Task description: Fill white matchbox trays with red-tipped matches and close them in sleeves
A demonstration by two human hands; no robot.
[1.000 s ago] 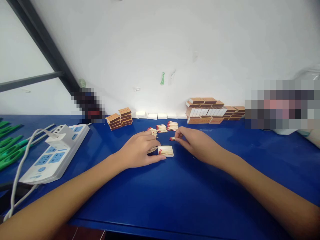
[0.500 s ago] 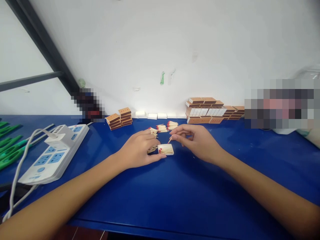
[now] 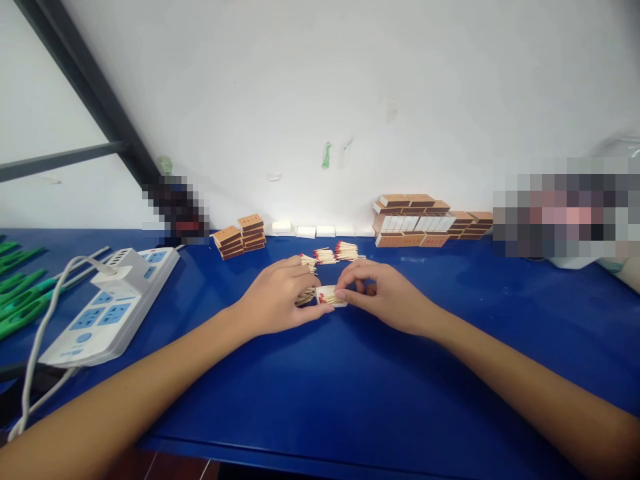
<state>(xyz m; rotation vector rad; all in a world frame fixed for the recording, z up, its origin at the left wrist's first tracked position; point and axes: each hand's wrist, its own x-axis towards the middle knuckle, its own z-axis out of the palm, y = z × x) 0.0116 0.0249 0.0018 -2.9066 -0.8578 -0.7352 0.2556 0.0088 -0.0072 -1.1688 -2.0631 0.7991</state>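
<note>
A small white matchbox tray [image 3: 320,291] lies on the blue table with several red-tipped matches [image 3: 328,299] inside. My left hand [image 3: 280,297] grips its left end, the thumb along the near edge and the index finger curled near the far corner. More matches [image 3: 305,297] show between that thumb and index finger. Over the tray's right end, my right hand [image 3: 383,293] is closed in a pinch at the matches; its fingertips largely hide the match there. Just beyond the hands lie bunches of matches [image 3: 324,256], one partly behind my left fingers.
Stacked brown matchboxes stand at the back left [image 3: 240,237] and back right [image 3: 413,223]. White trays [image 3: 306,232] line the wall between them. A power strip [image 3: 107,313] with a white cable and green-handled tools [image 3: 23,293] occupy the left side.
My right hand has moved left and slightly down with a match, from beside the tray to over its right end. My left hand stays in place at the tray.
</note>
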